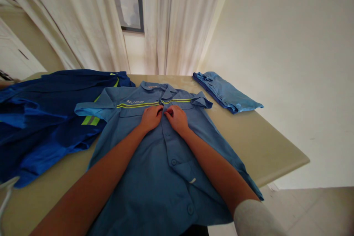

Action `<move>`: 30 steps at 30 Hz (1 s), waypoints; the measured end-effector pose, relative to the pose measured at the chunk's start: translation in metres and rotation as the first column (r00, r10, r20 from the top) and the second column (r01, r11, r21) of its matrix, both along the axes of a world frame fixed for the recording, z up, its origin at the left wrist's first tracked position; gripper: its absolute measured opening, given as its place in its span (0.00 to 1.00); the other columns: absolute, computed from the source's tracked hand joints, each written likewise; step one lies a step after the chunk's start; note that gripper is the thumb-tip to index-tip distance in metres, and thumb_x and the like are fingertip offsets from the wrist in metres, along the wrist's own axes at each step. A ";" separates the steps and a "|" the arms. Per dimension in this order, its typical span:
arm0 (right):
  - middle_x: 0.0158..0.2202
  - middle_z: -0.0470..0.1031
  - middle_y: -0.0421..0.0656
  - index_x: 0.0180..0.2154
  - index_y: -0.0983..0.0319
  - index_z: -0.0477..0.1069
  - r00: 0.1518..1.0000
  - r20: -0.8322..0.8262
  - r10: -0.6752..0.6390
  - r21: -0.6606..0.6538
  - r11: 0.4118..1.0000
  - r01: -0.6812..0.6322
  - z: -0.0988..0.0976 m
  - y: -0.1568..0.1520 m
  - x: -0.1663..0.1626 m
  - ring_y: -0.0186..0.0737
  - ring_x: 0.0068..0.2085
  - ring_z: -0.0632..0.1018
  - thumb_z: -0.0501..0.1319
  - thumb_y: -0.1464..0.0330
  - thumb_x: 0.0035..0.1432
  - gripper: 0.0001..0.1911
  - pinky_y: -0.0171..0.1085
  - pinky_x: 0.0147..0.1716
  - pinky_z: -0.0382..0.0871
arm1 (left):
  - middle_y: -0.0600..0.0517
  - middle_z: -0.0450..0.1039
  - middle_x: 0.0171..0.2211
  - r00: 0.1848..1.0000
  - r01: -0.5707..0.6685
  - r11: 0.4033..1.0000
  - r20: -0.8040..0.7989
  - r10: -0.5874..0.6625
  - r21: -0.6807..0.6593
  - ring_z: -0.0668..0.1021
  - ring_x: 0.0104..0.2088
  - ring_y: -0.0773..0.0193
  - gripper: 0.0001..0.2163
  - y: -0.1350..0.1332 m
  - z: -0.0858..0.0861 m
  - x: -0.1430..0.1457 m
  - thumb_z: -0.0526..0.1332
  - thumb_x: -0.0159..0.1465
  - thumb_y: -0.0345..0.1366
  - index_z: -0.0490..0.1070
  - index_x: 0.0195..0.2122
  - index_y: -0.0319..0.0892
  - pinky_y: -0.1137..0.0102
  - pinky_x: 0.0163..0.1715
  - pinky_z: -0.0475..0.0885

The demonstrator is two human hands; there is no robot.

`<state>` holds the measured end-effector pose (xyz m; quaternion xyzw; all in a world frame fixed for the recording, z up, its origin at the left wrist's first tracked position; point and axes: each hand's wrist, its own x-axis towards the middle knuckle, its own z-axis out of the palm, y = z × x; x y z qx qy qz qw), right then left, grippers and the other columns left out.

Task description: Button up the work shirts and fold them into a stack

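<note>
Head camera looks down at two bare arms that reach out over a table. The left hand and the right hand sit close together, almost touching, on the chest of a blue shirt. The fingers of both hands curl down and pinch the cloth at the middle strip where the two front sides meet. The fingertips are tucked under, so I cannot tell if a button is between them. The shirt lies flat, front side up, right under the hands. Its long way runs straight away from the person: the collar is at the far end and the bottom edge is near the body. Both hands are just as near to the middle strip, one on each side of it. A yellow stripe goes across the chest just past the hands, with small white letters by it. Lower down the strip, round buttons show between the arms. The bottom of the shirt is cut off by the edge of the picture. To the left lies a heap of dark blue clothes, partly under the shirt's sleeve. To the far right, well apart from the hands, sits a folded light blue cloth. Behind the table hang pale curtains.
</note>
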<state>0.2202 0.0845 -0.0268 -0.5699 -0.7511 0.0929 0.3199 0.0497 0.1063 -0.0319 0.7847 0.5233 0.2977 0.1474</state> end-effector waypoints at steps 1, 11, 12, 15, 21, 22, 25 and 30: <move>0.40 0.78 0.42 0.41 0.60 0.75 0.999 -0.025 0.020 0.023 1.000 -0.019 0.001 0.000 0.001 0.38 0.39 0.77 0.64 0.70 0.68 0.01 0.35 0.41 0.68 | 0.46 0.83 0.45 0.997 0.020 1.000 -0.078 -0.019 0.007 0.81 0.50 0.51 0.12 -0.001 0.001 0.000 0.54 0.70 0.34 0.78 0.44 0.45 0.58 0.54 0.70; 0.31 0.76 0.36 0.36 0.60 0.76 0.918 0.077 0.388 -0.218 0.905 -0.364 0.038 -0.055 0.021 0.35 0.31 0.75 0.73 0.67 0.59 0.08 0.32 0.32 0.63 | 0.46 0.80 0.55 0.994 0.098 0.994 -0.054 -0.095 0.049 0.75 0.58 0.51 0.23 -0.006 0.007 0.001 0.46 0.76 0.45 0.81 0.37 0.46 0.54 0.64 0.63; 0.31 0.77 0.37 0.36 0.60 0.76 0.911 0.099 0.401 -0.245 0.897 -0.368 0.037 -0.064 0.023 0.35 0.31 0.75 0.73 0.67 0.58 0.08 0.32 0.32 0.63 | 0.46 0.80 0.51 0.992 0.120 0.991 -0.028 -0.119 0.058 0.76 0.55 0.51 0.25 -0.007 0.009 0.000 0.46 0.76 0.47 0.79 0.32 0.45 0.55 0.62 0.65; 0.36 0.78 0.40 0.41 0.60 0.78 0.919 0.134 0.370 -0.230 0.914 -0.335 0.031 -0.081 0.028 0.35 0.34 0.76 0.70 0.71 0.60 0.06 0.33 0.35 0.65 | 0.46 0.77 0.34 0.975 0.219 0.974 0.008 -0.220 0.048 0.76 0.41 0.55 0.28 -0.013 0.013 -0.001 0.45 0.75 0.49 0.67 0.19 0.45 0.59 0.52 0.70; 0.36 0.78 0.40 0.41 0.60 0.78 0.926 0.169 0.338 -0.149 0.937 -0.315 0.020 -0.078 0.031 0.36 0.36 0.76 0.65 0.70 0.67 0.03 0.33 0.38 0.64 | 0.55 0.66 0.24 0.934 0.350 0.930 0.118 -0.337 -0.113 0.70 0.27 0.62 0.16 -0.033 0.021 0.005 0.56 0.68 0.48 0.62 0.26 0.46 0.67 0.30 0.63; 0.36 0.77 0.40 0.41 0.60 0.78 0.927 0.155 0.341 -0.137 0.937 -0.321 0.019 -0.076 0.032 0.36 0.35 0.76 0.64 0.70 0.67 0.03 0.33 0.38 0.64 | 0.56 0.65 0.23 0.937 0.334 0.933 0.156 -0.313 -0.135 0.69 0.25 0.63 0.15 -0.035 0.022 0.008 0.55 0.69 0.47 0.60 0.27 0.46 0.68 0.28 0.62; 0.36 0.77 0.40 0.41 0.61 0.78 0.926 0.117 0.359 -0.121 0.930 -0.346 0.019 -0.072 0.034 0.36 0.35 0.75 0.64 0.71 0.68 0.03 0.33 0.37 0.63 | 0.58 0.62 0.21 0.939 0.294 0.944 0.227 -0.257 -0.148 0.67 0.23 0.65 0.15 -0.039 0.024 0.016 0.55 0.68 0.45 0.56 0.27 0.46 0.69 0.26 0.59; 0.32 0.77 0.39 0.38 0.61 0.78 0.978 0.000 0.208 -0.132 0.970 -0.206 0.018 -0.067 0.035 0.35 0.33 0.74 0.66 0.71 0.66 0.02 0.33 0.36 0.64 | 0.58 0.62 0.20 0.933 0.212 0.972 0.319 -0.168 -0.106 0.66 0.22 0.65 0.16 -0.044 0.029 0.028 0.55 0.69 0.46 0.56 0.27 0.46 0.69 0.26 0.57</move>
